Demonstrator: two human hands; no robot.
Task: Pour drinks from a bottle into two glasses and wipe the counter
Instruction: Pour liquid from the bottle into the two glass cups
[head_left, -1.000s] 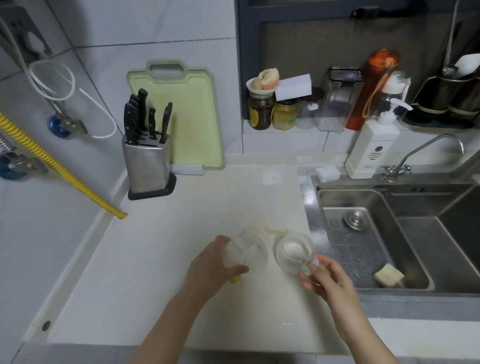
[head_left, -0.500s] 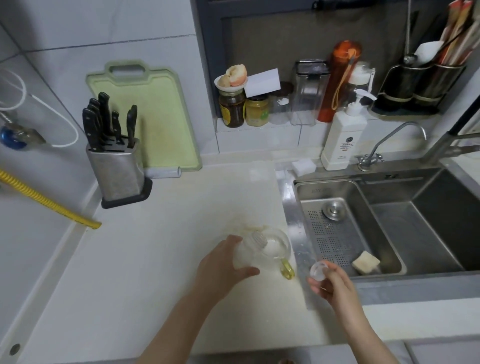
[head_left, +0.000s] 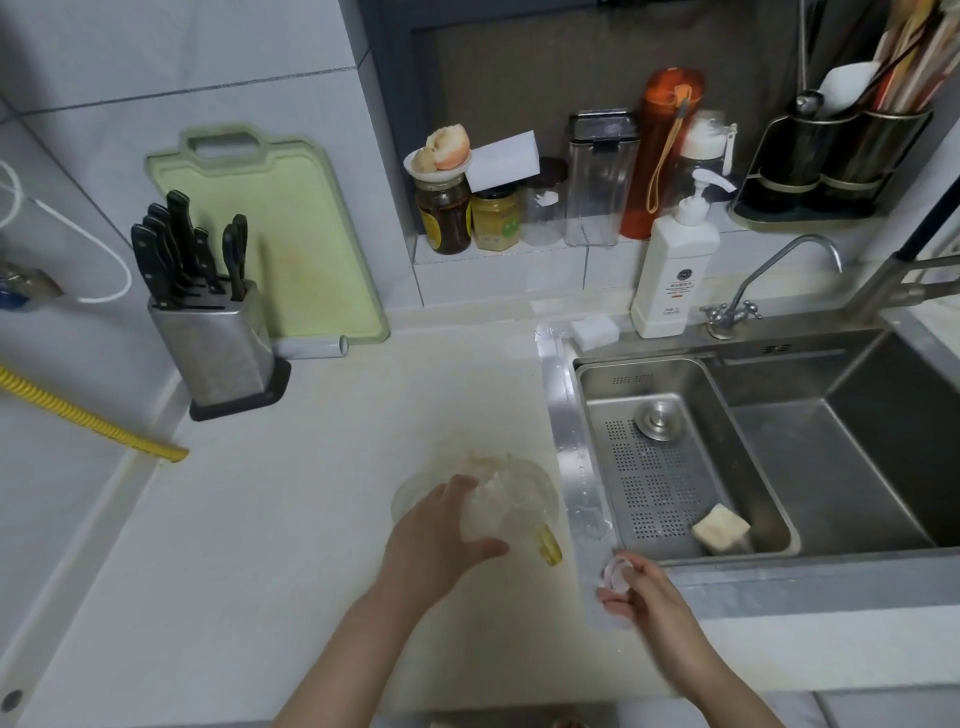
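Note:
My left hand grips a clear plastic bottle and holds it tilted over a clear glass with a yellow handle on the white counter. The bottle blurs into the glass, so I cannot make out any liquid. The rim of a second clear glass shows just left of my left hand. Beside the sink's front-left corner, my right hand pinches a small white bottle cap.
A steel sink lies to the right with a yellowish sponge on its drain tray. A white sponge, soap dispenser and faucet stand behind it. Knife block, green cutting board and yellow hose are at left.
My right hand drew the cap away from the glass toward the sink's front edge. The bottle in my left hand swung over the handled glass. My view shifted right.

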